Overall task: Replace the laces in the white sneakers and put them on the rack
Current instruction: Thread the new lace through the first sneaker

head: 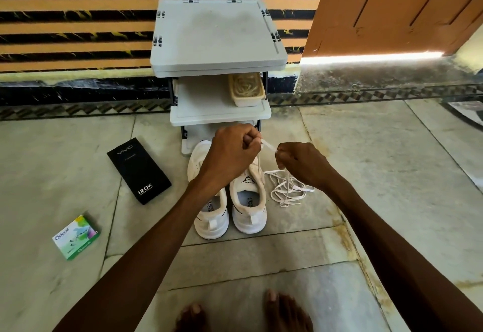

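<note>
Head view, floor (366, 135): pale tiles carry everything; the person's bare feet (285, 310) show at the bottom edge.
Rack (217, 33): grey, at frame centre-top against the striped wall. Its top is bare, and a beige tub (247, 88) fills the right half of the middle shelf.
White sneakers (248, 201): side by side on the floor at frame centre, not yet on the rack. Their long axes run up the frame, heels toward the person and toes at the rack's lowest shelf.
Left hand (235, 148): clenched on a lace, directly above the toes; the nearer hand to the shoes.
Right hand (300, 161): pinching the same lace, off to the right of the shoes.
Lace (269, 146): taut between the hands; a strand drops to the tongue of the sneaker at frame right. Whether it is going in or coming out I cannot tell.
Loose laces (287, 187): tangled on the floor, just right of that sneaker, under the right hand.
In the way: probably only the tub, should the middle shelf be used.
Elsewhere: black box (138, 170) and green box (75, 237) at frame left, well apart from the shoes.
</note>
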The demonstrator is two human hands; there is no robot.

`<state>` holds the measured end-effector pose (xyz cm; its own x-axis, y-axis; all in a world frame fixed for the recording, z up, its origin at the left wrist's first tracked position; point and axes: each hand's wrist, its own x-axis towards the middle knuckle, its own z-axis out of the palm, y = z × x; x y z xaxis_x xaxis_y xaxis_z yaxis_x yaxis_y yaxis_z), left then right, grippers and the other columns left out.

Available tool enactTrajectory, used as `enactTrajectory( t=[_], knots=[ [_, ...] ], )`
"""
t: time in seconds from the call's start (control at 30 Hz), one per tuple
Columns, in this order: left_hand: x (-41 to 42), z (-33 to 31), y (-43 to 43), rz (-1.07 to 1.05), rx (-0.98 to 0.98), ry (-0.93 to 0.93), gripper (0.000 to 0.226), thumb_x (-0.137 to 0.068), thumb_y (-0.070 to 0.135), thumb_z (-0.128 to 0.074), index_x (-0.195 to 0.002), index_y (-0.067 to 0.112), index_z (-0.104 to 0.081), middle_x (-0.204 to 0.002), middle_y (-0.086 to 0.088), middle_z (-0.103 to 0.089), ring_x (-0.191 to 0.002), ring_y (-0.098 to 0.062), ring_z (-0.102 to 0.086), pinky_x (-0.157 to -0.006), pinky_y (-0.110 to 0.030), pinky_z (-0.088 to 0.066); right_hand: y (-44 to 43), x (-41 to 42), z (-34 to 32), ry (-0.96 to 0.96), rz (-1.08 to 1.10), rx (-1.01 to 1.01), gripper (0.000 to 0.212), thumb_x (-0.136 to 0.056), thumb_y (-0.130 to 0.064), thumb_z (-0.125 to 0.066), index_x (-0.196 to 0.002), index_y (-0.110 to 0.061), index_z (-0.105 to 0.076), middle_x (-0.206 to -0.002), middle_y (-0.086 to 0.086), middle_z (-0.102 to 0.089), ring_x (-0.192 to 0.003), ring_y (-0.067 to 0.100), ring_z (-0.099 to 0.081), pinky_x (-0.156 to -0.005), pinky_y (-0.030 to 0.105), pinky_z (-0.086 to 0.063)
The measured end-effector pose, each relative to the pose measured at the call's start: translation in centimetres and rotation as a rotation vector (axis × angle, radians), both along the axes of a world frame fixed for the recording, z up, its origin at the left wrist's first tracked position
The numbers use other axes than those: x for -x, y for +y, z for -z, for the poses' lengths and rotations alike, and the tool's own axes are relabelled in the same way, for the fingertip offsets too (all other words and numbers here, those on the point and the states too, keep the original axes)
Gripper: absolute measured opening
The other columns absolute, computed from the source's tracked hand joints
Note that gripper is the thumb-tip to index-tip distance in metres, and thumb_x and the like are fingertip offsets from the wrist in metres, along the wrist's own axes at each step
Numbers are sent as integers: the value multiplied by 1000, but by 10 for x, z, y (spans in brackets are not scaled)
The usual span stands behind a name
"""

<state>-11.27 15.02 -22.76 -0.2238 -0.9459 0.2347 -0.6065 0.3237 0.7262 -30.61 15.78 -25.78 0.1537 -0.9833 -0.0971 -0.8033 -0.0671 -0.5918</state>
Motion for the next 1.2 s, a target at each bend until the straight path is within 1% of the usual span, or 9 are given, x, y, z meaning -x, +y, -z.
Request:
enactTrajectory(
  t=[0.1,0.3,0.47,0.63,0.8,0.9,1.0,1.1,1.2],
  knots=[
    [-5,-4,0,-31,1,29,7,-86,15,-66,-83,17,-72,-68,11,-62,-59,1,-55,-59,-6,-41,-2,9,16,66,82,-75,28,-84,-35,-39,-68,-21,-57,-71,-1,-66,-72,24,-61,-70,41,-53],
    [-13,-5,-4,-89,-25,89,9,-88,14,-65,-87,16,-74,-66,18,-59,-62,11,-55,-59,-2,-40,3,19,35,-19,159,-142,30,-92,-22,-46,-66,-21,-60,-68,-5,-71,-72,17,-66,-74,36,-52],
    [-15,-4,-8,-157,3,116,10,-88,15,-64,-87,15,-74,-67,15,-61,-60,6,-57,-60,-3,-42,3,25,38,-19,174,-193,31,-92,-17,-47,-65,-22,-62,-70,-4,-71,-71,17,-64,-69,30,-48],
    [-20,-2,-7,-297,35,205,14,-92,12,-59,-98,16,-72,-70,16,-59,-61,1,-56,-60,-5,-41,9,17,13,-456,171,-468,31,-96,-17,-43,-81,-10,-69,-77,3,-69,-72,13,-59,-70,27,-46],
    [-14,-7,-5,22,-122,133,30,-92,7,-60,-115,24,-69,-68,6,-60,-65,-9,-62,-65,-17,-51,10,-1,-11,-561,-40,-480,31,-100,-12,-39,-87,-7,-67,-81,6,-66,-77,15,-58,-72,27,-46],
    [-3,-6,1,174,-136,65,33,-93,12,-61,-123,24,-66,-69,5,-60,-62,-2,-55,-67,-10,-44,11,-9,-18,-513,-63,-443,31,-99,-11,-41,-85,-8,-68,-77,3,-66,-75,14,-55,-71,29,-42],
    [0,-1,0,215,-180,-54,27,-93,15,-60,-117,25,-69,-71,9,-63,-64,2,-56,-65,-15,-42,13,-13,-22,-518,-59,-424,30,-99,-12,-42,-87,-8,-69,-75,2,-66,-75,14,-55,-72,29,-42],
    [0,2,0,221,-225,-92,20,-91,14,-61,-102,24,-74,-73,8,-67,-69,-7,-60,-68,-25,-48,15,-16,-26,-527,-48,-419,30,-99,-13,-43,-90,-6,-70,-77,4,-66,-76,15,-54,-73,30,-41],
    [0,4,0,212,-230,-109,17,-91,16,-60,-97,22,-75,-74,11,-64,-70,-3,-58,-68,-22,-46,16,-20,-29,-487,-25,-416,30,-99,-14,-44,-89,-6,-70,-75,4,-65,-74,14,-53,-72,30,-41]
  ],
)
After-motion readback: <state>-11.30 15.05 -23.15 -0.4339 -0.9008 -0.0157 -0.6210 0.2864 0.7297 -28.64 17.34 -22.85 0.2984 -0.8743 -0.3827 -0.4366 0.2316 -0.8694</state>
